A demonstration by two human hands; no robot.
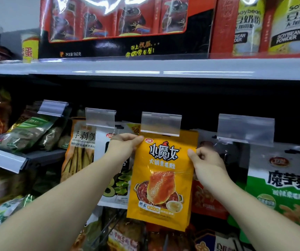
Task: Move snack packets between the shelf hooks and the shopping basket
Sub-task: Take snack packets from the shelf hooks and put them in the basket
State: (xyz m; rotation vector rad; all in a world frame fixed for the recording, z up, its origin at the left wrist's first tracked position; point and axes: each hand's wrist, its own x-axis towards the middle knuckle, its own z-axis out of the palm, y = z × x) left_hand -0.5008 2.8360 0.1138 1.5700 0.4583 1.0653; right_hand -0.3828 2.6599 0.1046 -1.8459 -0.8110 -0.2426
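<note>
An orange snack packet [161, 180] with a hotpot picture hangs upright in the middle of the head view, its top edge tucked under a clear price-tag holder [161, 124] at the end of a shelf hook. My left hand [123, 147] pinches the packet's upper left corner. My right hand [206, 160] pinches its upper right edge. More orange packets seem stacked behind it. The shopping basket is out of view.
Neighbouring hooks carry a bamboo-shoot packet [80, 149] on the left and a green-and-white packet [283, 183] on the right, each under a clear tag holder. A white shelf edge [145, 69] runs above with red boxes and soybean powder bags. Lower hooks hold more packets.
</note>
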